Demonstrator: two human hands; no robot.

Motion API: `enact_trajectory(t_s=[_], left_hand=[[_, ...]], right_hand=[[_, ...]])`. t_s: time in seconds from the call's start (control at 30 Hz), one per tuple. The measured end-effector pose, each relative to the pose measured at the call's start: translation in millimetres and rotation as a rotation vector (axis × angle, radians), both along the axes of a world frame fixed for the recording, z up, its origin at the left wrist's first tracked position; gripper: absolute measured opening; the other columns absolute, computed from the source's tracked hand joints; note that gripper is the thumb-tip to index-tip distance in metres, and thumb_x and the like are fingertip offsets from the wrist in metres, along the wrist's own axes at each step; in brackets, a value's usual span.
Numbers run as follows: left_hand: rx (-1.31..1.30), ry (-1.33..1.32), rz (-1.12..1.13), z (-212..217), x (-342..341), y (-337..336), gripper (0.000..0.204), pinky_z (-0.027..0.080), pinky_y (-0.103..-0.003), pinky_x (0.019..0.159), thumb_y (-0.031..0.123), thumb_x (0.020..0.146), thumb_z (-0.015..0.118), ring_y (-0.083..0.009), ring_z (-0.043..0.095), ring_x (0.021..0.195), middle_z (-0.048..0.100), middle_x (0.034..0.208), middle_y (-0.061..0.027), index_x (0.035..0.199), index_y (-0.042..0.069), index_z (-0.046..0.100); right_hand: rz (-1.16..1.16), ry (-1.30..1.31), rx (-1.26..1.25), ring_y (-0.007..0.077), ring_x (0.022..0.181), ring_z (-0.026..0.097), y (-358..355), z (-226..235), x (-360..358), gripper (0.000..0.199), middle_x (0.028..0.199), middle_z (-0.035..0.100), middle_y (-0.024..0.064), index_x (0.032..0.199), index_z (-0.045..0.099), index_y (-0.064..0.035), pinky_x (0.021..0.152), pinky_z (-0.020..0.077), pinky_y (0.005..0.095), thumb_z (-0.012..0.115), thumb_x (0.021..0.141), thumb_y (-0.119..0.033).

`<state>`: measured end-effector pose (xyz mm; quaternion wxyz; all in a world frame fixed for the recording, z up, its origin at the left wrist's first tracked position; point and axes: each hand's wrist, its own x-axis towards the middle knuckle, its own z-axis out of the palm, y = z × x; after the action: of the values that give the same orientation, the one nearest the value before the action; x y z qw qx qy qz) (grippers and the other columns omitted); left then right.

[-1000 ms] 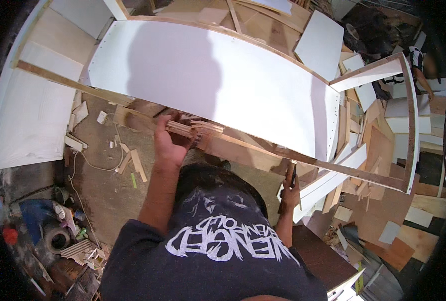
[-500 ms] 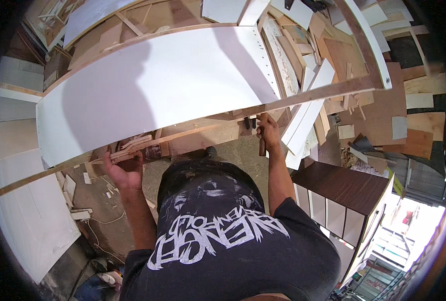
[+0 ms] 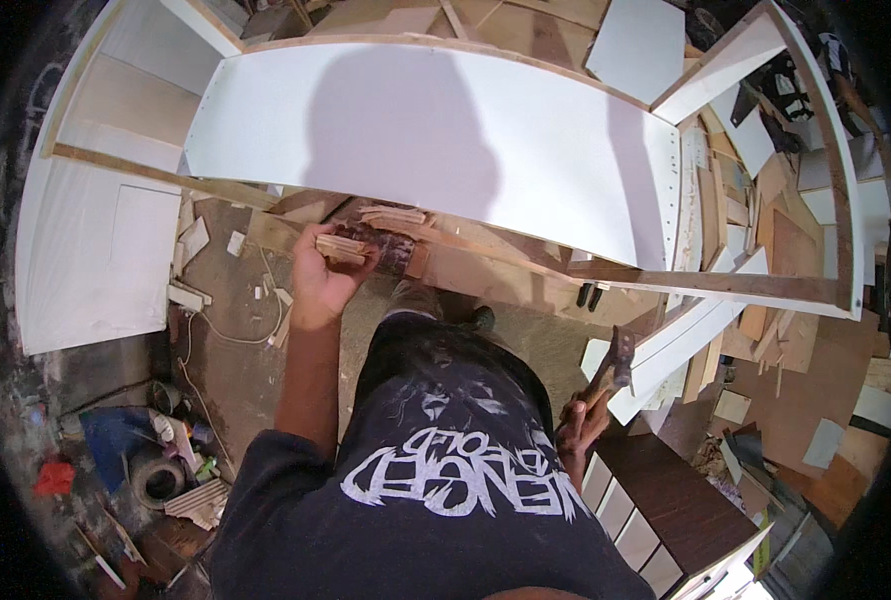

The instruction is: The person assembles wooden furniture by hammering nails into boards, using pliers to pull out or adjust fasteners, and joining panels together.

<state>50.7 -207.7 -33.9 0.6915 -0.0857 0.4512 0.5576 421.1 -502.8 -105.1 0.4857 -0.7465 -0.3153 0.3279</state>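
Short wooden strips [image 3: 342, 247] are pinched in my closed left hand [image 3: 322, 285], beside the near edge of a white panel [image 3: 565, 130] set in a wooden frame. My right hand [image 3: 579, 432] is wrapped round the handle of a hammer [image 3: 617, 362], low at my right side. The hammer's head points up and away, apart from the frame's near rail [image 3: 505, 258]. A small pile of more wood strips [image 3: 393, 214] lies just beyond my left hand.
White boards [image 3: 687, 350] and offcuts lean at the right, near a dark-topped cabinet [image 3: 675, 490]. A white sheet-like panel [image 3: 95, 260] stands at the left. A cable [image 3: 227, 338], scraps and a roll of tape [image 3: 157, 482] lie on the floor.
My right hand has drawn the hammer back from the frame's near rail toward my right side. The left hand keeps hold of the strips. The whole view has swung left.
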Motion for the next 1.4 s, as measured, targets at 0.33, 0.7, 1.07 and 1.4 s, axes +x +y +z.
enact_trajectory(t_s=[0.33, 0.7, 1.07, 1.4], left_hand=[[-0.058, -0.181, 0.194, -14.7, -0.5, -9.0, 0.011, 0.056, -0.045, 0.075, 0.014, 0.087, 0.058, -0.0246, 0.058, 0.076, 0.059, 0.083, -0.0103, 0.091, 0.003, 0.057], [-0.221, -0.182, 0.216, -9.5, 12.4, -10.4, 0.015, 0.051, -0.039, 0.074, 0.019, 0.081, 0.062, -0.0243, 0.059, 0.083, 0.060, 0.086, -0.0074, 0.090, 0.007, 0.058], [-0.153, -0.204, 0.261, 4.7, 18.7, -3.2, 0.017, 0.052, -0.039, 0.075, 0.018, 0.078, 0.062, -0.0263, 0.063, 0.080, 0.067, 0.089, -0.0068, 0.092, 0.008, 0.064], [-0.098, -0.318, 0.324, -1.4, 21.6, -1.0, 0.022, 0.056, -0.042, 0.083, 0.018, 0.081, 0.058, -0.0288, 0.069, 0.087, 0.070, 0.096, -0.0103, 0.097, 0.004, 0.064]], right_hand=[[0.806, -0.251, -0.090, 0.0428, 0.096, 0.068, 159.1, 109.7, -76.0, 0.049, 0.105, 0.067, 0.0249, 0.118, 0.055, -0.0028, 0.079, 0.0541, 0.0446, 0.082, 0.079, -0.015], [1.048, -0.313, 0.056, 0.0464, 0.090, 0.068, 229.2, 101.2, -125.3, 0.038, 0.104, 0.067, 0.0282, 0.127, 0.056, 0.0066, 0.077, 0.0541, 0.0494, 0.063, 0.100, -0.019], [1.107, -0.493, 0.071, 0.0475, 0.085, 0.064, 268.2, 132.4, -122.0, 0.030, 0.095, 0.065, 0.0276, 0.118, 0.060, 0.0059, 0.074, 0.0509, 0.0510, 0.060, 0.101, -0.019], [1.126, -0.345, -0.117, 0.0362, 0.061, 0.061, 296.1, 156.8, -131.9, 0.029, 0.069, 0.060, 0.0163, 0.112, 0.061, 0.0018, 0.057, 0.0435, 0.0437, 0.054, 0.104, -0.025]])
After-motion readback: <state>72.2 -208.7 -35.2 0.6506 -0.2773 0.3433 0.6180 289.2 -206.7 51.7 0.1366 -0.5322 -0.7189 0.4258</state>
